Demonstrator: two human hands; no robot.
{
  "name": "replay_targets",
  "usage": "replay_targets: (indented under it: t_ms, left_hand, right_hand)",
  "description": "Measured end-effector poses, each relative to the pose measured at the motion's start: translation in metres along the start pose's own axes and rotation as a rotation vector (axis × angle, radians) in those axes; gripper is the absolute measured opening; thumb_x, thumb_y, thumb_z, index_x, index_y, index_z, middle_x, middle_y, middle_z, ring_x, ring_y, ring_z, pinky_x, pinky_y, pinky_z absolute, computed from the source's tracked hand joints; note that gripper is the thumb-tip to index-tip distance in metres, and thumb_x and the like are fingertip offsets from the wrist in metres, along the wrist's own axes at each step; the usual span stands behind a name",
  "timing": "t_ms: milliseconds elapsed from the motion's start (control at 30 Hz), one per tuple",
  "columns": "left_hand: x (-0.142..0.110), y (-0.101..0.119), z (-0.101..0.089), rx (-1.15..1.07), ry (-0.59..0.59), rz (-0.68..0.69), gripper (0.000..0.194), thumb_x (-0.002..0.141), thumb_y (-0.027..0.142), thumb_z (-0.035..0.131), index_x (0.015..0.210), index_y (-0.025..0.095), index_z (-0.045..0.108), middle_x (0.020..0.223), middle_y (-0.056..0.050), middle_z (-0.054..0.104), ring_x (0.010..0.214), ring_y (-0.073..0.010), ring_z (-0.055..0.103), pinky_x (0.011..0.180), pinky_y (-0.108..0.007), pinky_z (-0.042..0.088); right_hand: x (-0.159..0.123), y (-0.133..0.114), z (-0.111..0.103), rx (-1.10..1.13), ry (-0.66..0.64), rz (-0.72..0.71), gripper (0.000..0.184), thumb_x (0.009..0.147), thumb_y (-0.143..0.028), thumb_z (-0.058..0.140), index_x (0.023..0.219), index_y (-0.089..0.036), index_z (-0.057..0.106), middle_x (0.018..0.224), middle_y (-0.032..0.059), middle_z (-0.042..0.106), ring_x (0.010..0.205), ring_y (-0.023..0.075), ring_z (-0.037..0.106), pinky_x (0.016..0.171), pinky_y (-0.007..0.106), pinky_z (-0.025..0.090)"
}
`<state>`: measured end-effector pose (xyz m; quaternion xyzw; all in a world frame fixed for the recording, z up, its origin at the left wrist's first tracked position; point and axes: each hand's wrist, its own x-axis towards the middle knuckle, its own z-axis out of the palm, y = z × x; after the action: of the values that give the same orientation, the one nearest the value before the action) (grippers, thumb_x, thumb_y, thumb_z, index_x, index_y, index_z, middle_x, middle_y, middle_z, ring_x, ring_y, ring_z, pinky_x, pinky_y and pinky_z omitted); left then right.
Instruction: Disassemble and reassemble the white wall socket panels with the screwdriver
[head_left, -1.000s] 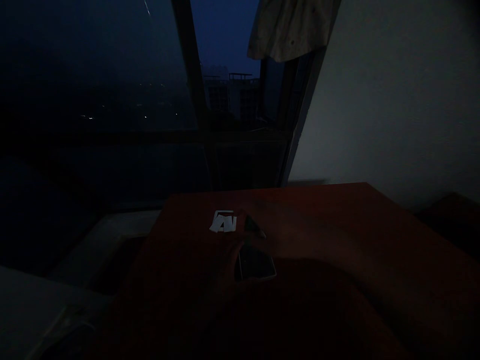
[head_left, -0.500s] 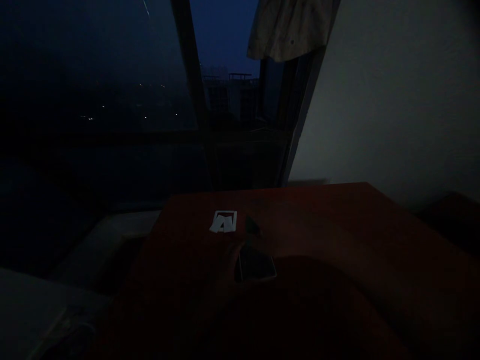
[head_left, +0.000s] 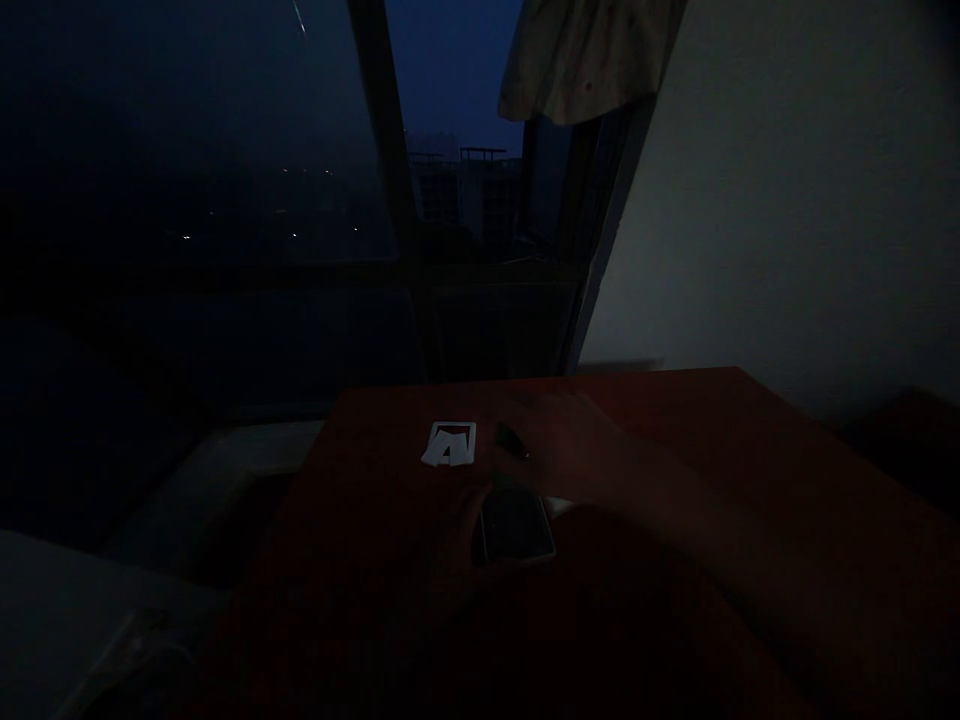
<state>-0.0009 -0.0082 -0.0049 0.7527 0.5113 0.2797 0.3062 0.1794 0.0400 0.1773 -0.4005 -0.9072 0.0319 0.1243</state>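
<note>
The light is very dim. My left hand (head_left: 456,535) curls round the left edge of a dark, flat rectangular object with a pale rim (head_left: 519,527), which looks like a phone. My right hand (head_left: 574,440) reaches in from the right above its far edge. Between the right thumb and fingers shows a thin dark green piece (head_left: 511,440), its lower part near the rectangle's top. Whether the two touch I cannot tell. A small pale thing (head_left: 559,507) peeks out below my right wrist.
On the reddish-brown table (head_left: 675,400), a white frame (head_left: 471,430) lies with white strips (head_left: 448,449) across it, left of my right hand. Beyond the table are a dark window (head_left: 300,200) and a pale wall (head_left: 787,200); a cloth (head_left: 589,60) hangs above.
My right hand has shifted slightly and shows more clearly; the green piece has changed its angle. A pale thing now shows below the right wrist. My left hand stays at the rectangle.
</note>
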Motion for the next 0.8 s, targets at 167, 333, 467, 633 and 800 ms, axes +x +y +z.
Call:
replay_targets:
  t_ms: [167,333,467,633,800]
  left_hand:
    - [-0.001,-0.001,0.001,-0.025,-0.008,-0.003,0.085,0.073,0.044,0.073,0.143,0.024,0.03,0.145,-0.013,0.039,0.131,-0.0334,0.039,0.106,-0.05,0.036]
    - [-0.002,-0.005,0.003,0.014,-0.019,-0.057,0.087,0.073,0.045,0.073,0.144,0.023,0.029,0.148,-0.014,0.034,0.133,-0.0357,0.036,0.106,-0.053,0.035]
    - [-0.001,-0.007,0.003,0.022,-0.014,-0.014,0.087,0.074,0.045,0.073,0.145,0.024,0.028,0.15,-0.013,0.033,0.135,-0.0343,0.033,0.108,-0.051,0.033]
    - [-0.001,-0.004,0.002,0.019,-0.028,-0.048,0.085,0.072,0.044,0.073,0.143,0.021,0.031,0.147,-0.015,0.036,0.132,-0.0339,0.038,0.106,-0.05,0.036]
    - [-0.002,-0.005,0.001,0.008,-0.029,-0.039,0.084,0.073,0.042,0.073,0.143,0.025,0.031,0.147,-0.013,0.037,0.133,-0.0333,0.038,0.107,-0.05,0.035]
  right_hand:
    - [0.0,-0.001,-0.004,-0.055,-0.04,-0.029,0.025,0.089,-0.033,0.05,0.107,-0.018,0.059,0.098,0.0088,0.07,0.081,0.0208,0.066,0.06,0.028,0.04]
    - [-0.005,-0.003,-0.009,0.15,-0.046,-0.131,0.043,0.083,-0.029,0.057,0.124,-0.019,0.048,0.114,0.008,0.066,0.093,0.0199,0.064,0.064,0.026,0.043]
    - [-0.001,-0.005,-0.006,-0.055,-0.043,0.045,0.031,0.093,-0.041,0.042,0.1,-0.016,0.061,0.088,0.0096,0.071,0.076,0.0231,0.066,0.059,0.03,0.042]
    - [-0.004,-0.001,-0.012,0.213,-0.096,-0.158,0.039,0.084,-0.024,0.055,0.122,-0.019,0.05,0.115,0.0083,0.065,0.095,0.0193,0.063,0.071,0.027,0.046]
    - [-0.004,-0.002,-0.014,0.107,-0.097,0.002,0.033,0.087,-0.036,0.051,0.114,-0.017,0.056,0.104,0.0114,0.069,0.085,0.0211,0.066,0.066,0.029,0.045]
